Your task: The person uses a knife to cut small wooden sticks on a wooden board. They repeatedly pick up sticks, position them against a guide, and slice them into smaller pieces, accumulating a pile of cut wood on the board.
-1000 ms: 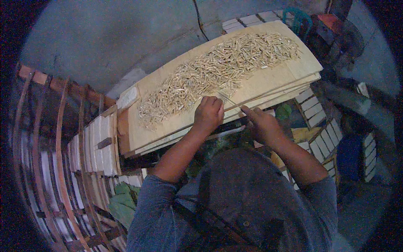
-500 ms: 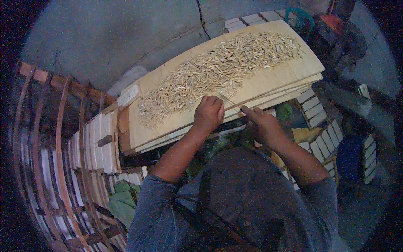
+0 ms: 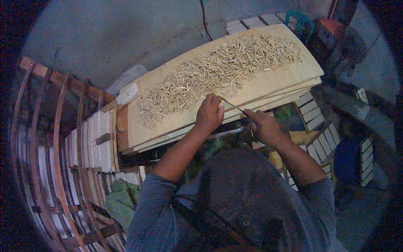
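A long pale wooden board (image 3: 289,80) lies before me, with a heap of short, light-coloured stick-like pieces (image 3: 226,63) spread along it. At the board's near edge my left hand (image 3: 210,113) is closed, its fingers bent together. Whatever it pinches is too small or hidden to name. My right hand (image 3: 265,128) is closed around a thin, dark, knife-like tool (image 3: 233,106). The tool slants up and leftward, its far end reaching the left hand's fingertips beside the heap.
Slatted wooden racking (image 3: 63,138) stands at the left, beside stacked pale panels (image 3: 97,136). A grey wall (image 3: 126,38) rises behind the board. Trays of white blocks (image 3: 310,111) lie to the right, near a blue object (image 3: 347,156). Green cloth (image 3: 121,199) lies lower left.
The thin tool now stands out more clearly between my hands, at a steeper slant. Both hands stay near the board's edge, with only small shifts; the whole view has moved slightly.
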The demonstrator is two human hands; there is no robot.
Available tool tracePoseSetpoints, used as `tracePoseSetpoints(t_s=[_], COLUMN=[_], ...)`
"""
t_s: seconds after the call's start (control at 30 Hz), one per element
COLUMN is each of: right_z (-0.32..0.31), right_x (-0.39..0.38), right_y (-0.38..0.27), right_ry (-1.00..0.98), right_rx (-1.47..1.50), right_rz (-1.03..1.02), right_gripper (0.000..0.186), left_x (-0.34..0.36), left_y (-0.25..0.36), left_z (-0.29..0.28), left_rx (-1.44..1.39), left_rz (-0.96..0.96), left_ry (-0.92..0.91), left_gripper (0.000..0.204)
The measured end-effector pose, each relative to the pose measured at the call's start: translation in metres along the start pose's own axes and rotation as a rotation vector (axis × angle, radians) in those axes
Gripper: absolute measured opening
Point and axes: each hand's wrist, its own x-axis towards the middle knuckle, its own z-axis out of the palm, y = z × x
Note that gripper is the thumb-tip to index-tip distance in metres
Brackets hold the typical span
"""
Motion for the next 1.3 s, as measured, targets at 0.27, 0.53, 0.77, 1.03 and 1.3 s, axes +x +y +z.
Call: tracePoseSetpoints(t_s=[0.27, 0.53, 0.77, 1.03, 1.3], right_z=[-0.035, -0.091, -0.082, -0.071, -0.057], right_x=[0.020, 0.010, -0.082, -0.194, -0.235], right_y=[0.036, 0.049, 0.104, 0.120, 0.127], right_ry=[0.256, 0.315, 0.533, 0.693, 0.733], right_rx=[0.282, 0.568, 0.406, 0.739, 0.841], right_rz=[0.067, 0.374, 0.373, 0.800, 0.877], right_gripper=[0.040, 0.050, 0.050, 0.053, 0.054], left_x=[-0.002, 0.064, 0.138, 0.192, 0.342], left_y=[-0.015, 0.031, 0.040, 0.076, 0.110], left_z=[-0.014, -0.008, 0.039, 0.102, 0.160], left_rx=[0.053, 0.041, 0.287, 0.216, 0.134], left_rz=[-0.130, -0.056, -0.029, 0.010, 0.091], left_ry=[-0.119, -0.313, -0.614, -0.409, -0.315], left_gripper=[0.041, 0.067, 0.077, 0.047, 0.045])
